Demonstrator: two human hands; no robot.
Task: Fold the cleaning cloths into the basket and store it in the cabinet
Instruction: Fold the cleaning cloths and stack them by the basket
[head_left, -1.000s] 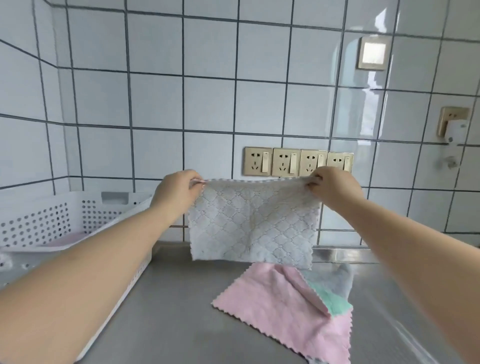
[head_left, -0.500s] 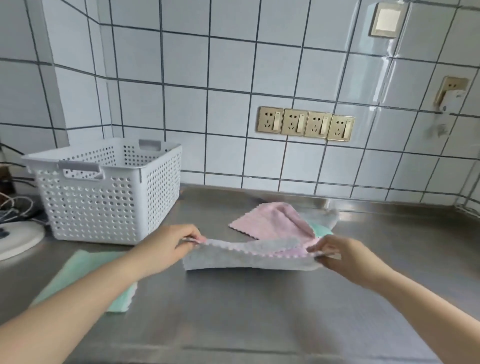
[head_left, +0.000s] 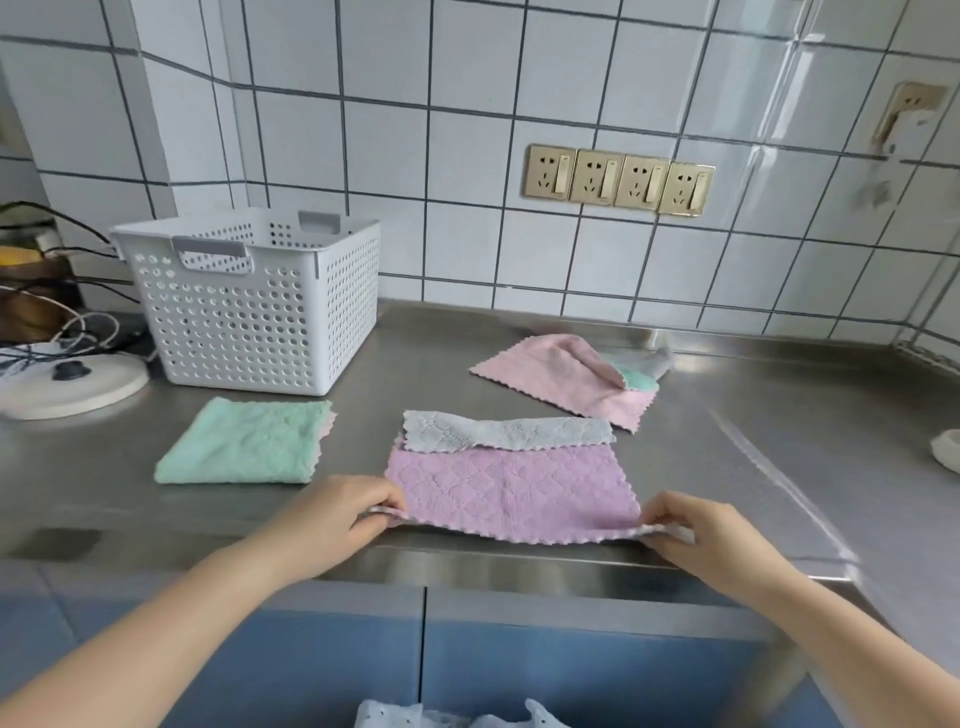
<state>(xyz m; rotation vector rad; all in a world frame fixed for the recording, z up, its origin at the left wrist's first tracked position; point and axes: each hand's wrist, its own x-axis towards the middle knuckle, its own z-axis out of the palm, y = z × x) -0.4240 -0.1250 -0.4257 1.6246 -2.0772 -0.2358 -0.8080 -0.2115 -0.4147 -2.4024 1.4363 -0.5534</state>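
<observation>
Head cam: left hand (head_left: 343, 519) and right hand (head_left: 696, 530) each pinch a near corner of the pink-grey cloth (head_left: 511, 486) on the steel counter (head_left: 727, 467), white basket (head_left: 249, 306) back left

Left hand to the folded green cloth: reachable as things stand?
Probably yes. The folded green cloth lies just beyond the left hand on bare counter, nothing between, but the hand is pinching the pink-and-grey cloth and must release it first.

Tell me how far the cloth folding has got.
Done: one green cloth lies folded beside the basket. In hand: left hand and right hand pinch the purple-grey cloth mid-fold. Left: the pink pile, filling the basket, storing it.
</observation>
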